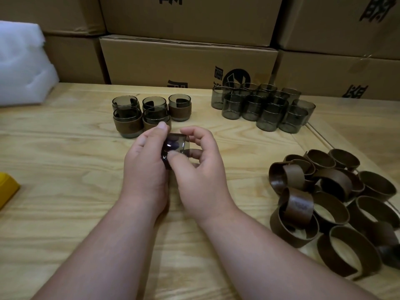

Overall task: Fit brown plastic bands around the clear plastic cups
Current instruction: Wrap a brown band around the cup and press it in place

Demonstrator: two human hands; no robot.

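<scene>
Both my hands hold one smoky clear cup (178, 145) above the middle of the wooden table (65, 169). My left hand (147, 163) grips it from the left, fingers curled round it. My right hand (199, 167) pinches it from the right, thumb on its front wall. A dark brown band seems to sit round the cup's lower part, mostly hidden by my fingers. Several banded cups (151, 113) stand just behind my hands. Several bare cups (264, 107) stand at the back right. A heap of loose brown bands (333, 204) lies at the right.
Stacked cardboard boxes (190, 61) wall off the back of the table. White foam sheets (21, 63) lie at the back left. A yellow object (7, 187) pokes in at the left edge. A seam in the tabletop runs past the bands at the right.
</scene>
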